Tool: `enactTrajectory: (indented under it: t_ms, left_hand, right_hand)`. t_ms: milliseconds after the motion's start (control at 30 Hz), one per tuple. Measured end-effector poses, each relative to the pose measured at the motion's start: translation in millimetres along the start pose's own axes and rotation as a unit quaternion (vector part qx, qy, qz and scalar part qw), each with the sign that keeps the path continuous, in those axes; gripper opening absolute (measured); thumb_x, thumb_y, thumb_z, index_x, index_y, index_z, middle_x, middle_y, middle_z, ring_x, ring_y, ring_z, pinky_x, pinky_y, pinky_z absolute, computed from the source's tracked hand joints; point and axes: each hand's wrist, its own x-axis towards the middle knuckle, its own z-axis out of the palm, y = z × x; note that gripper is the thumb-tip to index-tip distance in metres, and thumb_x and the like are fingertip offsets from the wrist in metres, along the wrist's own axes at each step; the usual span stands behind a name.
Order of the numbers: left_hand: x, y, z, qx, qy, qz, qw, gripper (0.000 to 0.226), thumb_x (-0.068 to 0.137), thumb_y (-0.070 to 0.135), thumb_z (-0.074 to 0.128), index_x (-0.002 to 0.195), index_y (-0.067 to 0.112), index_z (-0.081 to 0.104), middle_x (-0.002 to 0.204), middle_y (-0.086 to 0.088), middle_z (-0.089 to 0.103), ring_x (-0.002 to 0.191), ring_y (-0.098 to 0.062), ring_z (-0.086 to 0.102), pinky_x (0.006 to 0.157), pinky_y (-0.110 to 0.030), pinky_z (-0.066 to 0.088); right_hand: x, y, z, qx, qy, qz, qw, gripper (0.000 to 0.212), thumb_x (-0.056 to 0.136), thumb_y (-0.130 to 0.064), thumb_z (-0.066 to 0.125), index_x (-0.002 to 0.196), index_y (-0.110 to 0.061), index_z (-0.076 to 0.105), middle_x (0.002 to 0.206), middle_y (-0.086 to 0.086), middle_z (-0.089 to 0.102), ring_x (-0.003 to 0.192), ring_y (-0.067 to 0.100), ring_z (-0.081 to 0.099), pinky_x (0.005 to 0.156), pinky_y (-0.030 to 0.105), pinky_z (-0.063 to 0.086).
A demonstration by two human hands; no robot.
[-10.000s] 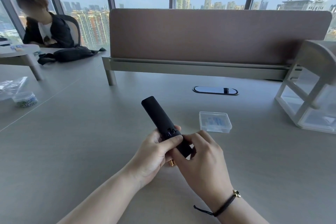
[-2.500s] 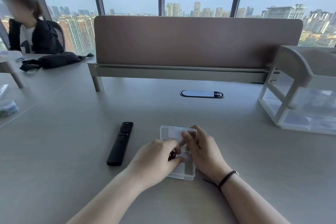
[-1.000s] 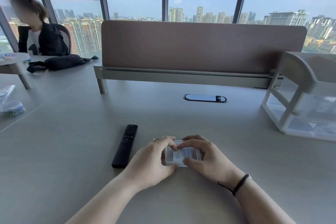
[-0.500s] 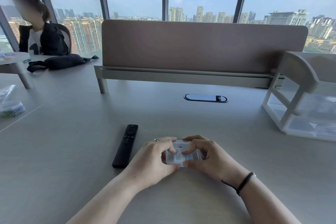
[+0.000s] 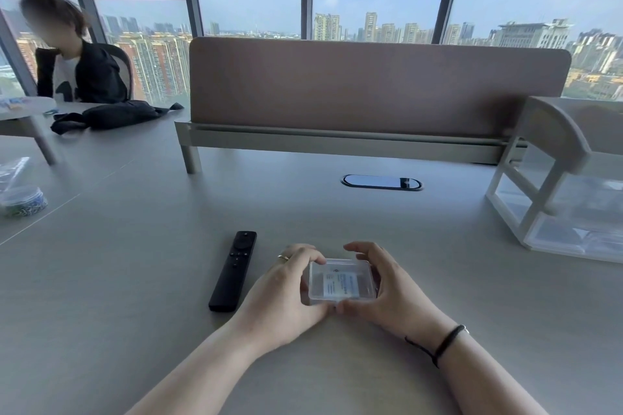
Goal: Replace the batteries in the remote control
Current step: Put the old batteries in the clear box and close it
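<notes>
A slim black remote control (image 5: 233, 270) lies button side up on the grey table, just left of my hands. A small clear plastic box (image 5: 341, 281) with a white label inside sits closed between my hands. My left hand (image 5: 282, 293) grips the box's left side, fingers curled over its top corner. My right hand (image 5: 387, 290) holds the right side, thumb under the near edge and fingers curved over the far edge. No loose batteries are visible.
A white rack with clear drawers (image 5: 566, 199) stands at the right. A brown divider panel (image 5: 374, 87) crosses the back, with an oval cable port (image 5: 381, 182) in front. A plastic bag and round tin (image 5: 22, 200) sit at the left. A person (image 5: 72, 57) sits far left.
Ten seconds ago both hands held the remote; since then it lies on the table. The clear box stood open, then was closed. Over the last half second my fingers spread to its edges.
</notes>
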Motion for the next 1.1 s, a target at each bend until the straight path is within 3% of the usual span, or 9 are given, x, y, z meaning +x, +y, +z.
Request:
enactTrajectory:
  t_ms: [267, 500, 567, 700, 800, 967, 1100]
  left_hand:
    - [-2.1, 3.3, -2.5, 0.016, -0.001, 0.010, 1.000, 0.055, 0.070, 0.049, 0.075, 0.116, 0.038, 0.048, 0.122, 0.022, 0.050, 0.097, 0.006, 0.052, 0.079, -0.020, 0.046]
    - [-2.9, 1.8, -2.8, -0.016, 0.011, -0.005, 1.000, 0.054, 0.070, 0.058, 0.070, 0.117, 0.040, 0.050, 0.126, 0.030, 0.046, 0.118, 0.009, 0.040, 0.092, -0.009, 0.033]
    - [-2.9, 2.0, -3.3, -0.032, 0.025, -0.017, 0.999, 0.049, 0.073, 0.059, 0.070, 0.115, 0.039, 0.053, 0.123, 0.029, 0.048, 0.111, 0.010, 0.043, 0.085, -0.009, 0.035]
    - [-3.0, 3.7, -5.8, -0.072, 0.054, -0.070, 0.994, 0.038, 0.079, 0.061, 0.061, 0.109, 0.039, 0.058, 0.113, 0.020, 0.052, 0.071, 0.001, 0.051, 0.072, -0.015, 0.043]
    - [-4.0, 3.8, -6.4, -0.069, 0.057, -0.083, 0.993, 0.040, 0.078, 0.066, 0.054, 0.108, 0.040, 0.059, 0.112, 0.012, 0.056, 0.063, -0.003, 0.053, 0.071, -0.022, 0.046]
    - [-0.3, 5.5, 1.0, -0.018, 0.031, -0.073, 0.997, 0.048, 0.076, 0.071, 0.050, 0.112, 0.042, 0.058, 0.112, 0.018, 0.059, 0.075, -0.006, 0.056, 0.072, -0.025, 0.045]
    - [4.1, 17.5, 15.3, 0.037, 0.007, -0.046, 0.998, 0.045, 0.078, 0.067, 0.057, 0.114, 0.041, 0.055, 0.113, 0.021, 0.058, 0.108, -0.005, 0.050, 0.080, -0.028, 0.042]
  right_hand:
    - [0.3, 1.7, 1.3, 0.005, 0.009, 0.011, 1.000, 0.087, 0.050, -0.054, 0.086, 0.127, -0.048, 0.047, 0.124, -0.015, 0.058, 0.122, -0.003, 0.051, 0.100, 0.027, 0.049]
    - [-1.8, 0.7, -3.0, 0.107, 0.105, 0.036, 0.988, 0.039, 0.077, -0.047, 0.076, 0.112, -0.040, 0.060, 0.116, -0.014, 0.066, 0.112, 0.001, 0.061, 0.094, 0.026, 0.052]
    - [-3.4, -1.4, -5.0, 0.143, 0.144, 0.061, 0.977, 0.026, 0.085, -0.039, 0.073, 0.109, -0.034, 0.063, 0.109, -0.007, 0.070, 0.103, 0.004, 0.067, 0.087, 0.026, 0.056]
    - [-11.2, -6.3, -10.1, 0.190, 0.209, 0.087, 0.955, 0.011, 0.091, -0.030, 0.068, 0.099, -0.023, 0.068, 0.095, -0.005, 0.074, 0.080, -0.007, 0.067, 0.069, 0.008, 0.051]
    - [-18.5, -5.3, -11.4, 0.201, 0.226, 0.098, 0.948, 0.006, 0.091, -0.028, 0.068, 0.093, -0.022, 0.069, 0.087, -0.005, 0.073, 0.072, -0.004, 0.065, 0.067, 0.011, 0.050]
    - [-26.0, -5.9, -14.9, 0.168, 0.210, 0.124, 0.955, 0.008, 0.088, -0.025, 0.071, 0.088, -0.018, 0.069, 0.077, -0.007, 0.071, 0.062, -0.005, 0.061, 0.061, 0.011, 0.048]
    - [-30.3, -8.3, -13.0, 0.106, 0.187, 0.138, 0.967, 0.010, 0.083, -0.033, 0.070, 0.089, -0.026, 0.067, 0.084, -0.007, 0.072, 0.072, 0.000, 0.064, 0.065, 0.012, 0.048]
